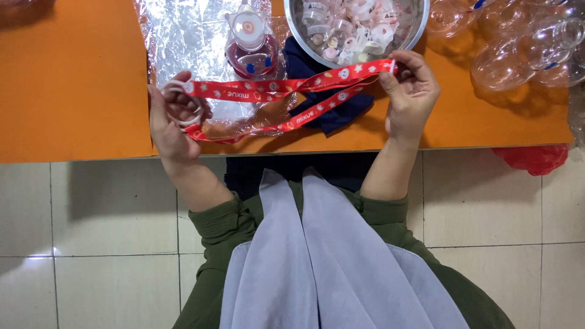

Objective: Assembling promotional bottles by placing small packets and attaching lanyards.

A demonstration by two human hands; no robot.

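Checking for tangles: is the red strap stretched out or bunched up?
Stretched out: the red strap runs doubled between left hand and right hand.

A red strap [286, 88] with small white and yellow printed figures is doubled into two bands, stretched taut above the orange bench [73, 91]. A white ring [183, 103] (partly hidden by fingers) sits at its end over the bench's near edge.
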